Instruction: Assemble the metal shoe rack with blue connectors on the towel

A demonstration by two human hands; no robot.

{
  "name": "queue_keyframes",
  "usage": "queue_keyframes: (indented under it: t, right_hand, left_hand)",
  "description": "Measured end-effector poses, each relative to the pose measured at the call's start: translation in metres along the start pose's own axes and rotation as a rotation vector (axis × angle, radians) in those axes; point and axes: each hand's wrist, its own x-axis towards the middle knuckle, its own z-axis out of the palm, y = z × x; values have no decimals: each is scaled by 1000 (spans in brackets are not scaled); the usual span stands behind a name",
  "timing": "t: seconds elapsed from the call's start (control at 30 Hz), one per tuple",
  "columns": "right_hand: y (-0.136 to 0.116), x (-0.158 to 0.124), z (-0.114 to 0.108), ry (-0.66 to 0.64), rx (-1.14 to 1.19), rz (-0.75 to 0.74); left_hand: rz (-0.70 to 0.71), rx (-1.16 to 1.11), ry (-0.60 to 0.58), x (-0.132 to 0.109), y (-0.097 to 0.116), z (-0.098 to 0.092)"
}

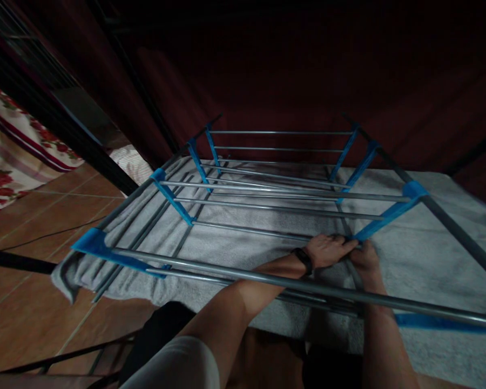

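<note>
A rack of grey metal tubes (283, 209) joined by blue plastic brackets stands over a grey blanket. My left hand (328, 250), with a dark band at the wrist, reaches in between the tubes. Its fingers are closed at the low end of a blue bracket (383, 220) on the right side, where a cross tube meets it. On the other side of that same joint is my right hand (365, 260), fingers curled against the bracket's tip. The two hands nearly touch. My fingers hide the exact joint. A long front tube (243, 274) crosses above both forearms.
Loose tubes (146, 229) lie on the blanket (437, 254) at the left. A dark red curtain (283, 70) hangs behind. Black metal posts (76, 129) and a tiled floor (36, 232) with a thin cable are to the left, beside a flowered cloth (8, 156).
</note>
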Motion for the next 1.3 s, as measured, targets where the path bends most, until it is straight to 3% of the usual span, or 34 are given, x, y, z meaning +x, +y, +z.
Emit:
queue_keyframes:
  t: [0.47,0.67,0.9,1.03,1.3]
  right_hand:
    - [6,0,4,63,30,-66]
    - [4,3,5,19,46,-26]
    - [-13,-5,-2,59,297,-14]
    - [-18,-5,0,41,441,26]
    - [-16,-10,-2,-28,501,42]
  left_hand:
    - [6,-32,10,-2,0,-2]
    - [12,2,-16,-2,-1,-5]
    - [-43,-2,-60,-4,-3,-16]
    - [-70,-20,-81,3,-11,-13]
    - [-99,-57,-120,6,-18,-4]
